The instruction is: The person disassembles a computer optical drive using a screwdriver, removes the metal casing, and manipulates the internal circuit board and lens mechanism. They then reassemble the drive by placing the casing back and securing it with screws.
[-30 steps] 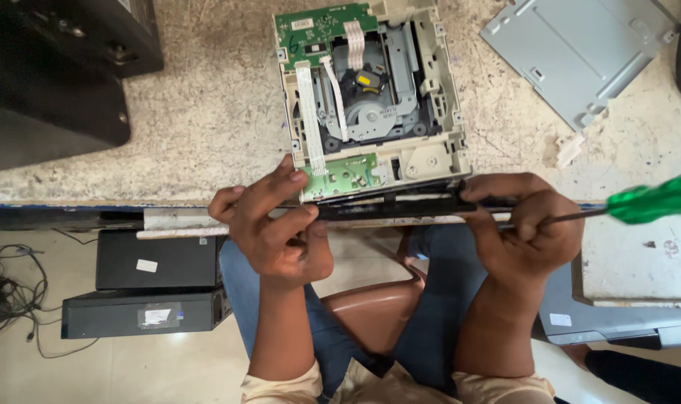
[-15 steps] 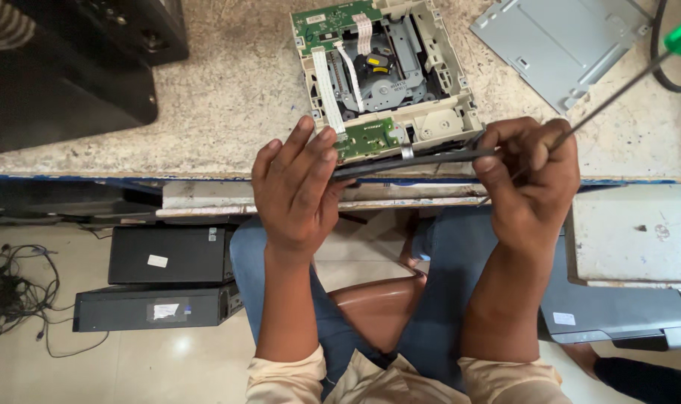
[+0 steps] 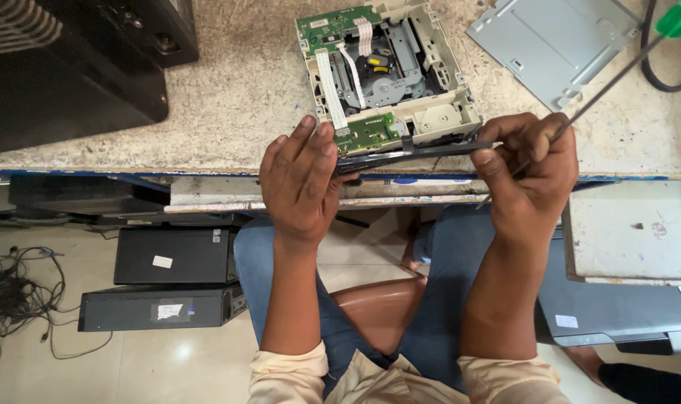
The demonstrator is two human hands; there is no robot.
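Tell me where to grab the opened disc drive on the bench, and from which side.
Take the opened disc drive by its two long beige side walls, coming down from above. It lies flat with its top open, so ribbon cables and green circuit boards are exposed in the middle. The near edge is taken up by the left hand, right hand and black strip.

Opened optical disc drive (image 3: 389, 78) lying flat at the worktop edge, green circuit boards, white ribbon cables showing, black front bezel strip (image 3: 415, 152) sitting along its near side, green-handled screwdriver (image 3: 606, 82) slanting up-right.
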